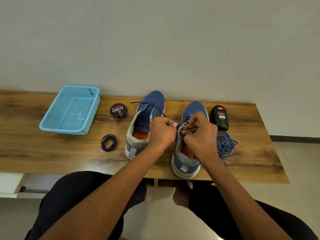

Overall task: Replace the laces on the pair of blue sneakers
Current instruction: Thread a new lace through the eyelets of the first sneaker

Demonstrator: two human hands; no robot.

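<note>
Two blue sneakers with grey collars and orange insoles stand side by side on the wooden bench, toes to the wall. The left sneaker (147, 116) has a thin dark lace (138, 102) running across its front. Over the tongue of the right sneaker (188, 153), my left hand (161, 131) and my right hand (199, 134) meet, both with fingers curled and pinching a dark blue lace there. A coiled dark navy lace (108, 142) lies left of the shoes. A loose heap of brighter blue lace (226, 146) lies right of the right sneaker.
A light blue plastic basket (52, 125) sits at the bench's left. A round Cherry polish tin (118, 110) lies between basket and left sneaker. A black Cherry polish bottle (220, 117) stands right of the right sneaker. The wooden bench (43, 153) backs onto a wall.
</note>
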